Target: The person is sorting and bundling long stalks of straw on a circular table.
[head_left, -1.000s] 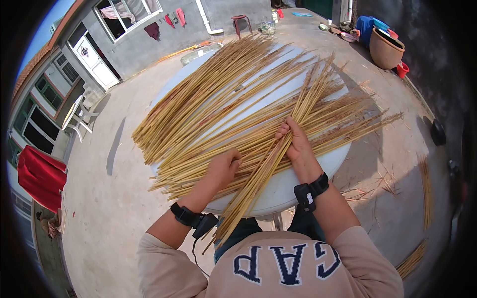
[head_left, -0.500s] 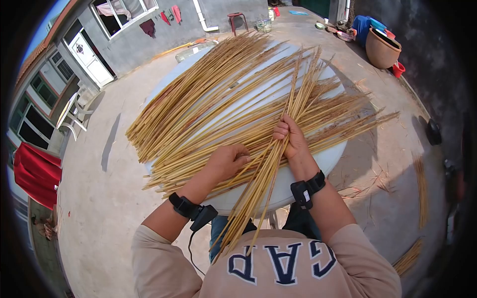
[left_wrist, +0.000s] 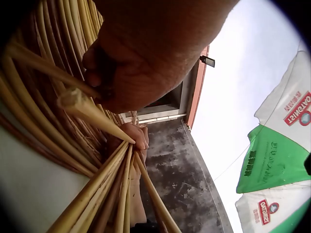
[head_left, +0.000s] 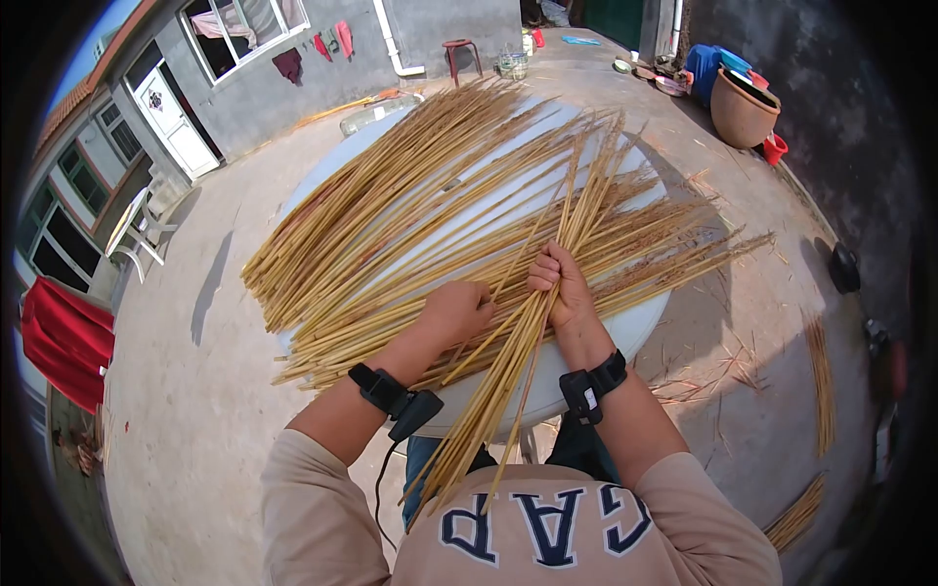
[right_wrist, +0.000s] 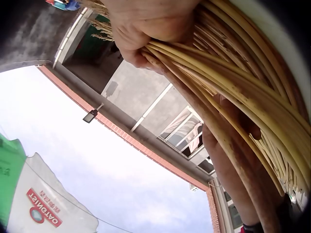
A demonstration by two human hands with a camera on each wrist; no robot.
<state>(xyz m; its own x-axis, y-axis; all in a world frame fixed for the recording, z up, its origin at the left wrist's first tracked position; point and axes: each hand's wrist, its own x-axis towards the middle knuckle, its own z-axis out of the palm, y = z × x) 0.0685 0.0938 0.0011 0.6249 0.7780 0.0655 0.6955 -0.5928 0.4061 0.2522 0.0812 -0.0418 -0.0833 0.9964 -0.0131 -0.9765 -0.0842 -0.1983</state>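
My right hand (head_left: 562,283) grips a bundle of long dry stalks (head_left: 493,391) around its middle. The cut ends fan down toward my shirt, and the feathery tops point away over the table. To the left of that bundle, my left hand (head_left: 457,311) is low over the nearer spread of stalks (head_left: 342,337), its fingers curled in. In the left wrist view, a single thin stalk (left_wrist: 48,70) runs into the left fingertips, which pinch it. A second, thicker pile of stalks (head_left: 362,195) lies at the back left of the round white table (head_left: 630,327).
Loose stalks (head_left: 821,391) and scattered bits lie on the concrete to the right. Farther off are a large clay pot (head_left: 743,112), a red bucket (head_left: 774,148), a stool (head_left: 461,59) and a white chair (head_left: 137,234). A red cloth (head_left: 66,337) hangs at the left.
My left hand has moved right and slightly up, closer to the bundle, and its fingers have curled around a stalk. The right hand keeps its grip, while the bundle's lower ends have fanned wider.
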